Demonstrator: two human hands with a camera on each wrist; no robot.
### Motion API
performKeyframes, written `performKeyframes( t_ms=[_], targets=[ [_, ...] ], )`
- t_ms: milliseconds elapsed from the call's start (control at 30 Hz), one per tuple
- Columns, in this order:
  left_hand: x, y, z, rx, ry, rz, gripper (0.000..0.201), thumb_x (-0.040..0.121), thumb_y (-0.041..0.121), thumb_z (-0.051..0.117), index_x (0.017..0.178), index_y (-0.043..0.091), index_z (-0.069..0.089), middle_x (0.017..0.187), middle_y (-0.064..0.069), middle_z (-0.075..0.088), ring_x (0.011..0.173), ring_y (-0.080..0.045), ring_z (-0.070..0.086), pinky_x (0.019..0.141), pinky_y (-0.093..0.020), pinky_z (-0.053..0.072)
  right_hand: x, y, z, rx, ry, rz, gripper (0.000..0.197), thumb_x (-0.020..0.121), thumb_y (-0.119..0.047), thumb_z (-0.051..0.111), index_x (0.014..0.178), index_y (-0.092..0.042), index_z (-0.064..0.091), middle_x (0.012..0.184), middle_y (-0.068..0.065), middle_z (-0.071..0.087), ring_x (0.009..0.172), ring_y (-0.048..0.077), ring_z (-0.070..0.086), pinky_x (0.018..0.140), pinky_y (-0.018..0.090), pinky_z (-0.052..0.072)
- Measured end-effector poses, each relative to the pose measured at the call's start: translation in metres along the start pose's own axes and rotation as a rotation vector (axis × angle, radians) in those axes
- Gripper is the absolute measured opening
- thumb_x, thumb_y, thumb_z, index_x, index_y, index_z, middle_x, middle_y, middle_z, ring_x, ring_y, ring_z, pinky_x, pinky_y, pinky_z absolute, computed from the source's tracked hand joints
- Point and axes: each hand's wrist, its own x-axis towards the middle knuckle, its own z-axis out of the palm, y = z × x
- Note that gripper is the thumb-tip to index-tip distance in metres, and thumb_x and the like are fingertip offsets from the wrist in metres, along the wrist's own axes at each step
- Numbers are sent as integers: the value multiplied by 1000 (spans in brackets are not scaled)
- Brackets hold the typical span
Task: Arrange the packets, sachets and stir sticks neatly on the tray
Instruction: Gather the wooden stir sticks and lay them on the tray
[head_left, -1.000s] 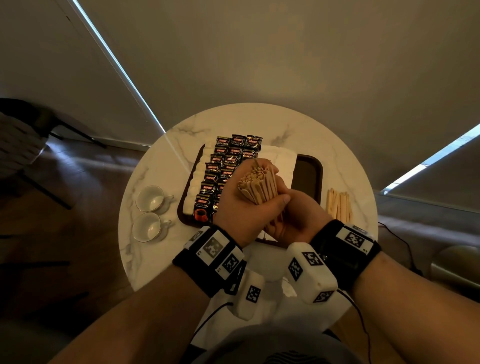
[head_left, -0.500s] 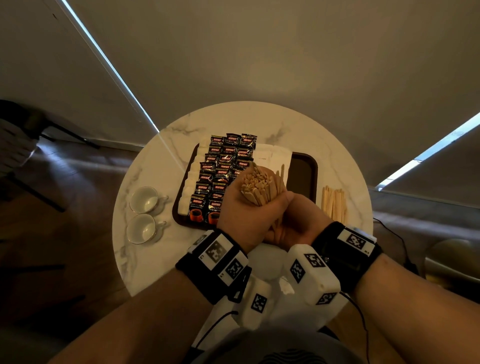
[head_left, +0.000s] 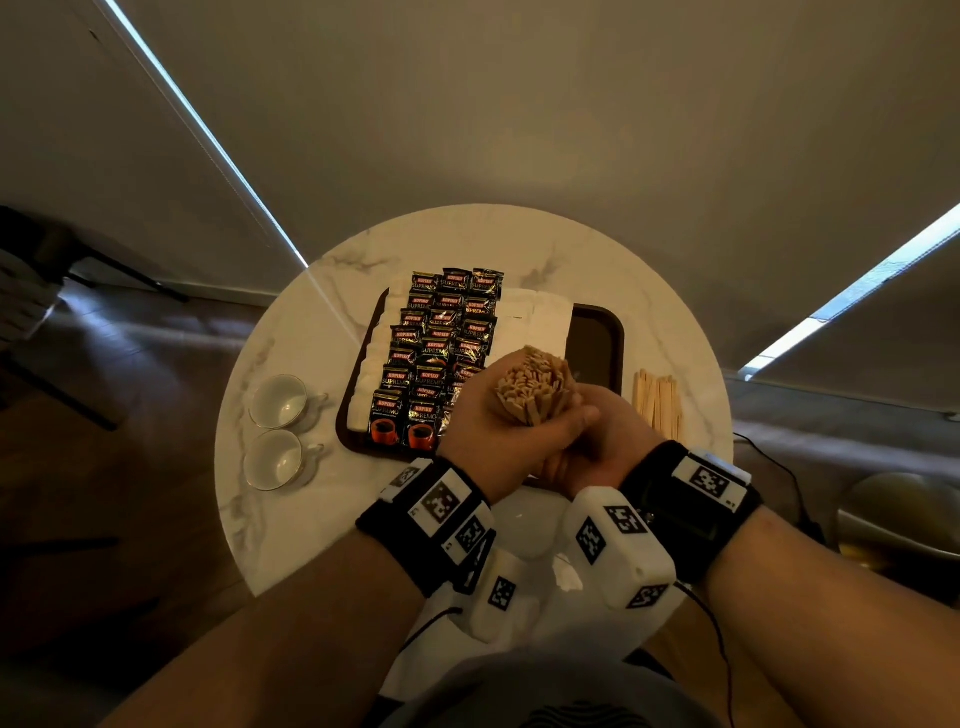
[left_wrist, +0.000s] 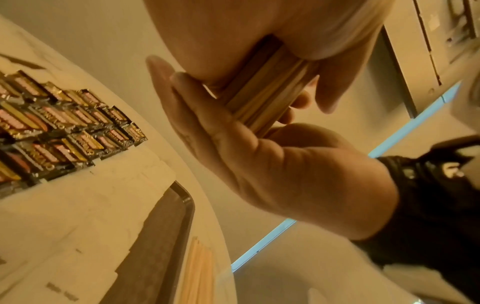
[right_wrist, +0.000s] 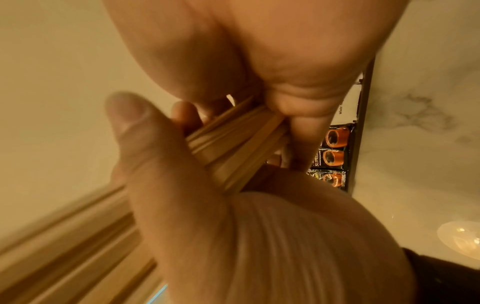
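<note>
A fat bunch of thin wooden stir sticks (head_left: 535, 384) is held up in the air, above the near right part of the dark brown tray (head_left: 597, 343). The sticks stand almost upright, with their top ends pointing up toward the head camera. Their long way runs up and down, not flat.

The left hand (head_left: 498, 431) has its fingers curled tight round the top part of the bunch. The right hand (head_left: 597, 441) is lower down and cups the bottom part, with its fingers curled round the sticks too. Both hands touch each other.

To lie neatly, the bunch must be tipped flat. The bare strip of tray is just past the hands, on the far right side, so the right hand is nearer to it, I think.

On the tray, shiny black coffee packets (head_left: 441, 353) lie in rows on the left. White paper sachets (head_left: 540, 317) lie beside them. More loose wooden sticks (head_left: 657, 405) lie on the round white marble table (head_left: 322, 332), right of the tray. Two white cups (head_left: 275, 431) sit on the left.
</note>
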Motion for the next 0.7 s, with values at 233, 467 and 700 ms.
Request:
performKeyframes(
  t_ms=[233, 467, 700],
  targets=[
    [6, -2, 0, 113, 111, -105, 12, 88, 13, 76, 82, 15, 67, 71, 6, 67, 63, 1, 65, 61, -12, 50, -5, -11, 5, -344, 163, -36, 41, 105, -43, 53, 124, -14, 75, 125, 12, 74, 117, 32, 70, 101, 51, 57],
    [19, -16, -16, 282, 8, -269, 14, 81, 13, 74, 86, 11, 61, 79, -9, 67, 72, -32, 68, 71, -49, 62, -18, -37, 18, -1375, -7, -1052, 55, 107, -37, 50, 160, -28, 38, 163, -11, 40, 151, 2, 33, 122, 27, 34],
    [27, -15, -13, 458, -122, -350, 12, 92, 8, 67, 88, 17, 61, 83, 4, 65, 59, -6, 60, 58, -23, 48, -7, -35, 17, -1747, -44, -952, 57, 105, -45, 48, 158, -25, 43, 162, -8, 44, 152, 7, 34, 124, 33, 30]
  ],
)
